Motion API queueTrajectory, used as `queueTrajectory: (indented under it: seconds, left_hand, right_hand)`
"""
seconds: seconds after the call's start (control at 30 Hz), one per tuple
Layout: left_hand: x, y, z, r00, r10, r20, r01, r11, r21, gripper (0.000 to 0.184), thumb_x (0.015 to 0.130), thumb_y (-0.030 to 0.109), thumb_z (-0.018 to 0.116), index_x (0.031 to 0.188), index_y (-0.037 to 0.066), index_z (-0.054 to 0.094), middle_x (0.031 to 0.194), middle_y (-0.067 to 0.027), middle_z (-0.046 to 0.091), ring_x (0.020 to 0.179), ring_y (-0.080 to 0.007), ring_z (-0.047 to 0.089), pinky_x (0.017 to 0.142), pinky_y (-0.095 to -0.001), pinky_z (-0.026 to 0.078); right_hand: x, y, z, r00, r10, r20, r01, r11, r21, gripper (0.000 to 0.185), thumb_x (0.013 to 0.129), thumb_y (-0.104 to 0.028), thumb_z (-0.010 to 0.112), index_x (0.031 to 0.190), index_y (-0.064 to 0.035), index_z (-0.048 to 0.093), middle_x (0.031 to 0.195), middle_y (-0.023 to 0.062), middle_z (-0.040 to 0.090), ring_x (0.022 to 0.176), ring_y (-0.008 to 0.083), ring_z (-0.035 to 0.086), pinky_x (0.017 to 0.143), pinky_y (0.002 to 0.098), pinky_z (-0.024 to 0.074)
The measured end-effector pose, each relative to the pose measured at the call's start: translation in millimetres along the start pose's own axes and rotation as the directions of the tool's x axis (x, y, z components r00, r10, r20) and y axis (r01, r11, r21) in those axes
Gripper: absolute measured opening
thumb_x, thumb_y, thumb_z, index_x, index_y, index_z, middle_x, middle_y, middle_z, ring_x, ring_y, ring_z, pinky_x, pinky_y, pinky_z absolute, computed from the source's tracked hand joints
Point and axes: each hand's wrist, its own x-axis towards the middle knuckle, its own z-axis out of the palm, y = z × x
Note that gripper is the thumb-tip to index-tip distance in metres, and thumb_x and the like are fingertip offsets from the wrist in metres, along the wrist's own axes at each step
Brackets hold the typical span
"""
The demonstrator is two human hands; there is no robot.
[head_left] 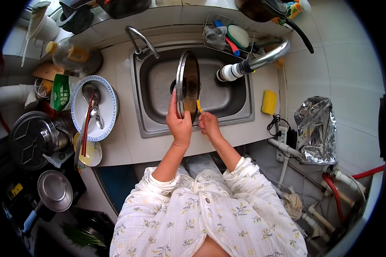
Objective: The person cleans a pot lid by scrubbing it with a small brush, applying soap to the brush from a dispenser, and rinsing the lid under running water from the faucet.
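Fingers of your left hand point(179, 127) were part-open, lying long against one face of the round glass lid with a silvery metal rim point(191, 79), thumb toward its near edge. Your right hand point(209, 123) was curled closed around a slim yellow tool point(199, 105); its kind was unclear, and whether those fingers also touched the lid, you couldn't tell.

Lid stood on edge over the rectangular stainless-steel sink point(232, 92), near side toward you. Judged stiff, moderately heavy for its thinness, likely slick if wet, and breakable if knocked on steel. Best hold for you: low on the rim, palm backing the glass, as your left had it.

Count: one lid, one yellow tool, one sink, one curved chrome faucet point(146, 40), one yellow rectangular sponge point(269, 102) right of the basin. Left: one white bowl with a blue-patterned rim point(109, 95), bearing one metal ladle point(89, 90), one smaller metal spoon point(99, 122), two reddish chopsticks point(87, 124).
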Motion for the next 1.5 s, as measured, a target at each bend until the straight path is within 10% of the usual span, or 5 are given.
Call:
queueTrajectory:
  seconds: [0.27,0.4,0.87,1.27,1.5]
  left_hand:
    - [-7,4,-17,0.968,-0.171,0.182,0.197,0.971,-0.138,0.068,0.072,-0.015,0.041,0.139,0.0,0.037,0.135,-0.0115,0.05,0.123,-0.0182,0.05,0.099,-0.0256,0.039]
    - [12,3,-38,0.923,-0.245,0.295,0.301,0.94,-0.161,0.067,0.073,-0.017,0.038,0.139,0.0,0.035,0.136,-0.0103,0.048,0.127,-0.0214,0.046,0.105,-0.0313,0.039]
    - [65,13,-75,0.581,-0.487,0.652,0.721,0.68,-0.135,0.078,0.065,-0.012,0.037,0.142,0.004,0.027,0.135,-0.0215,0.045,0.12,-0.0349,0.051,0.099,-0.0434,0.046]
    - [51,11,-100,0.658,-0.46,0.597,0.656,0.739,-0.154,0.078,0.067,-0.013,0.034,0.143,0.005,0.029,0.134,-0.0178,0.047,0.117,-0.0281,0.054,0.096,-0.0346,0.048]
    - [53,14,-89,0.465,-0.524,0.714,0.77,0.637,-0.033,0.074,0.069,-0.011,0.035,0.142,0.006,0.031,0.134,-0.0151,0.048,0.117,-0.0271,0.054,0.097,-0.0357,0.047]
  right_hand:
    - [70,-22,-23,0.628,-0.774,-0.085,0.582,0.539,-0.609,0.028,0.096,-0.023,0.046,0.077,-0.0029,0.053,0.054,0.0137,0.051,0.047,0.0281,0.051,0.047,0.0385,0.0377]
    - [80,-52,-32,0.575,-0.816,0.053,0.595,0.373,-0.712,0.024,0.096,-0.024,0.047,0.081,-0.0063,0.052,0.066,0.0187,0.056,0.063,0.0412,0.055,0.052,0.047,0.0392]
    - [33,-122,7,0.124,-0.647,0.753,0.808,-0.375,-0.455,0.021,0.088,-0.025,0.058,0.078,-0.0096,0.047,0.064,0.0073,0.056,0.056,0.0249,0.06,0.046,0.037,0.0444]
    - [33,-79,-70,0.476,-0.749,0.462,0.551,-0.155,-0.82,0.021,0.086,-0.026,0.062,0.079,-0.0109,0.048,0.062,0.0113,0.055,0.056,0.0313,0.058,0.045,0.0397,0.0413]
    - [15,-113,-18,0.272,-0.706,0.654,0.775,-0.243,-0.584,0.021,0.087,-0.025,0.06,0.078,-0.0108,0.047,0.056,0.0102,0.052,0.051,0.0303,0.056,0.043,0.0392,0.0401]
